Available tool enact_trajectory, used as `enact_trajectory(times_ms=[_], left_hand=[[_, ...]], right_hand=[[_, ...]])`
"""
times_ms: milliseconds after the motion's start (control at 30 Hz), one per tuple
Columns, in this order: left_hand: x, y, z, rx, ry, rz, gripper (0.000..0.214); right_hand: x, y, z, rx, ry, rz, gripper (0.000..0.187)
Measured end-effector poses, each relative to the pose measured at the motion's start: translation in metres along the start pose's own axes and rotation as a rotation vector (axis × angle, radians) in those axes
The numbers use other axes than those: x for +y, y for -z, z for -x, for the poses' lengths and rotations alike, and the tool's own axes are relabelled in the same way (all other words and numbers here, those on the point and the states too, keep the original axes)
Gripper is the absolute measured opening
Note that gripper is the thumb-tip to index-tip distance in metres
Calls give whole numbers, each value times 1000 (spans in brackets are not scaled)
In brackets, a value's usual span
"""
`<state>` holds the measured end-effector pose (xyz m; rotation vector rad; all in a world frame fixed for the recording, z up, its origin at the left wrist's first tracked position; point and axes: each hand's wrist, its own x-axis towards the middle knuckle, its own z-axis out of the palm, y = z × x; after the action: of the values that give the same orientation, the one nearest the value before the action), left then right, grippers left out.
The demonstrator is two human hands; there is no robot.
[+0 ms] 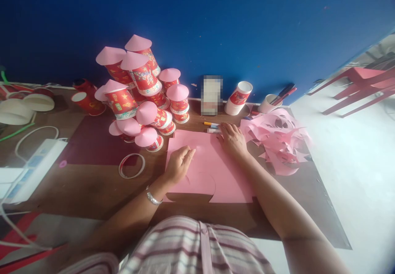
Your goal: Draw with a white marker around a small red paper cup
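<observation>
A sheet of pink paper [203, 171] with curved cut-outs along its near edge lies in front of me on the table. My left hand [180, 163] rests over its left part, fingers curled in and thumb against them; whatever they may hold is hidden. At the sheet's far right edge, my right hand [233, 140] lies palm down with fingers stretched forward. Its fingertips are at a white marker [212, 131] and a yellow-capped marker [210, 124], apparently touching them. A faint round outline shows on the paper near my left hand.
Red paper-cup lanterns [143, 78] with pink cone tops stand stacked at back left. Pink paper scraps [277, 138] pile up on the right, near a pen cup [270, 103] and stacked cups [239, 98]. A tape ring [131, 166] and a power strip [38, 171] lie left.
</observation>
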<state>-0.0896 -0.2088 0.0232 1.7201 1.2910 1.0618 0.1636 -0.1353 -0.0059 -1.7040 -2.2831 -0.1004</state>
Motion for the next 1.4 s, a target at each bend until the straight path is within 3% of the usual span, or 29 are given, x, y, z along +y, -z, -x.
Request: enact_trajectory(times_ms=[367, 500, 667, 867, 1100, 1400], left_hand=[[-9, -6, -1, -5, -16, 114, 24], [-4, -3, -2, 23, -61, 36, 32], [2, 2, 0, -89, -37, -62, 51], [1, 1, 1, -108, -17, -28, 52], [0, 0, 0, -71, -38, 47, 32], [3, 0, 0, 12, -199, -53, 6]], right_hand=[[3, -3, 0, -5, 9, -6, 40], [2, -2, 1, 0, 8, -8, 40], [1, 0, 1, -21, 2, -2, 41], [-1, 1, 1, -4, -6, -9, 40], [1, -1, 2, 18, 5, 5, 39], [7, -10, 2, 98, 42, -14, 35]])
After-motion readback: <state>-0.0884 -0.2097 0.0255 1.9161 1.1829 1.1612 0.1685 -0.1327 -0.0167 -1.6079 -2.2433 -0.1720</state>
